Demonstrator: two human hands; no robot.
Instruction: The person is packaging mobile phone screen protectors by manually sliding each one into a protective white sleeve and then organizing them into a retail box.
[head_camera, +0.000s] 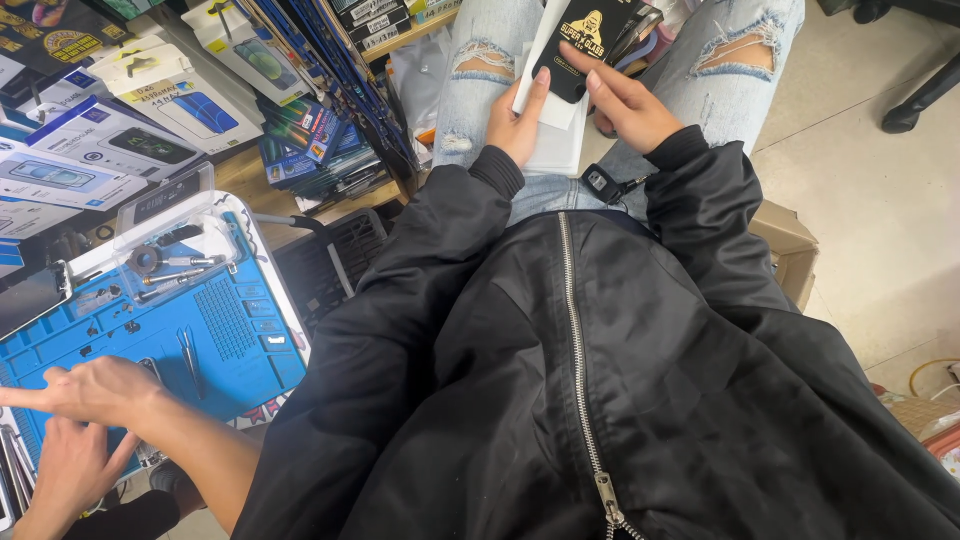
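At the top centre of the frame, the left hand (517, 122) and right hand (628, 104) hold a flat black package (590, 40) over the lap, with white packets (556, 125) stacked beneath it. The left fingers curl narrowly round the stack's edge, thumb pressed on the black package. The right thumb lies on its lower edge; whether the other right fingers grip underneath cannot be told. At lower left, another person's hands (90, 395) rest on a blue repair mat (235, 335) on the worktop.
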